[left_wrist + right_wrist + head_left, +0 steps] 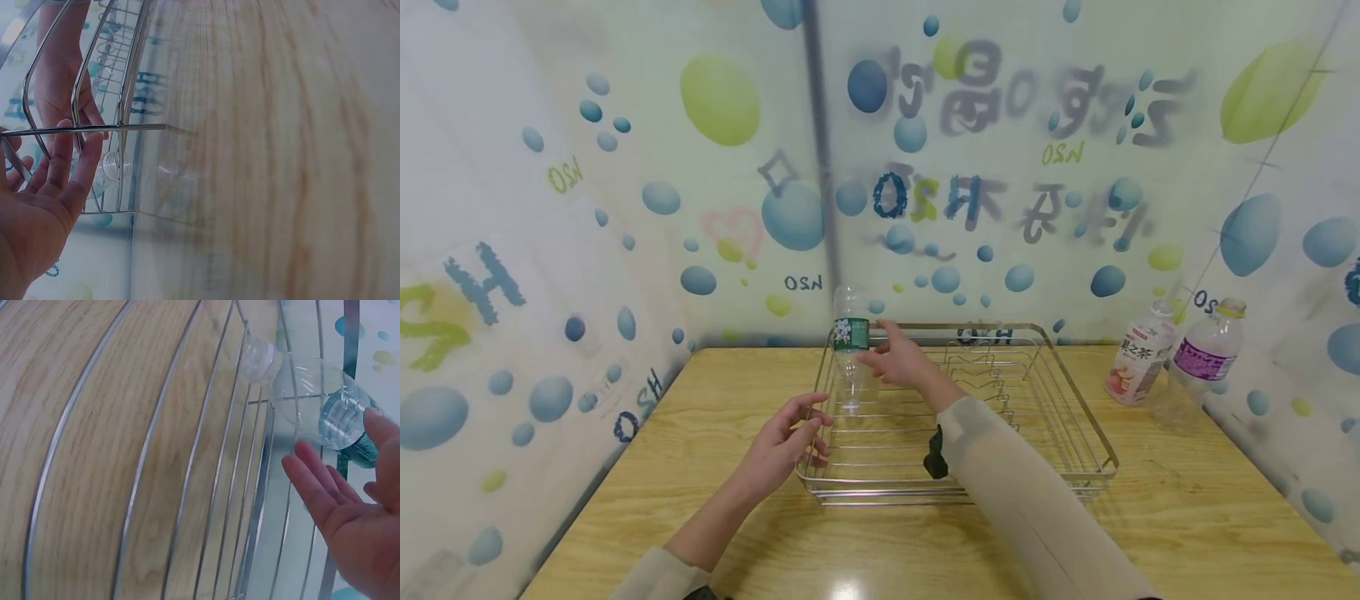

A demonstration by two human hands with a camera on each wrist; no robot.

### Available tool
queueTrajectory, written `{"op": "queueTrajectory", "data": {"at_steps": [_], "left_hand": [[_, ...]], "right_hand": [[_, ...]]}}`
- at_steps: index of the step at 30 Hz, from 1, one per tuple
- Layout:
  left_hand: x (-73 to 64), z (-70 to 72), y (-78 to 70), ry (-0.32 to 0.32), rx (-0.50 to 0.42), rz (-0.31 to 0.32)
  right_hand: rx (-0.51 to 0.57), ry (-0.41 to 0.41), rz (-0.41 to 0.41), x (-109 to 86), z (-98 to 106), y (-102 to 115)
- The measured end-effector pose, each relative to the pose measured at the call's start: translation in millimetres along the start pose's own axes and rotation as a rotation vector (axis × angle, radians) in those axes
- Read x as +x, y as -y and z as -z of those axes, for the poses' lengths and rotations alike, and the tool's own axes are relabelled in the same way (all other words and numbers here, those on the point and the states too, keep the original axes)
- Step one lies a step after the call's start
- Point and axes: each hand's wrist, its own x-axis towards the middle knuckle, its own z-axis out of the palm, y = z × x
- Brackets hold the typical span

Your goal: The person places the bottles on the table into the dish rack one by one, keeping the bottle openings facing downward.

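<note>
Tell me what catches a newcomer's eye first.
Probably the bubble-printed curtain behind the table, with its mirrored lettering. Next, the green-labelled plastic bottle, neck down in the wire rack's left side, beside the right hand. Then the purple-labelled bottle at the table's right.

The person wears pale beige long sleeves. The right sleeve is loose and smooth, with a faint line along it and a plain cuff; at the cuff's left side sits a small, lobed black piece. The left sleeve matches, a dark piece showing beside it at the near edge. Both hands are bare.
</note>
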Motion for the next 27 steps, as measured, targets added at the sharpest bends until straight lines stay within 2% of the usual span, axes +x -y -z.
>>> {"op": "queueTrajectory", "data": {"at_steps": [6, 10, 18, 27], "left_hand": [[0.7, 0.7, -0.3, 0.003, 0.001, -0.009], [-0.1, 2.0, 0.4, 0.006, 0.002, -0.023], [0.6, 1.8, -0.6, 0.006, 0.006, -0.040], [1.2, 1.0, 4.4, 0.001, 0.011, -0.044]], "right_hand": [[-0.129, -0.100, 0.032, -2.4, 10, 16], [-0.102, -0.115, 0.084, -11.3, 24, 32], [-0.062, -0.114, 0.196, -51.7, 70, 53], [-0.092, -0.154, 0.228, -108.5, 115, 41]]}}
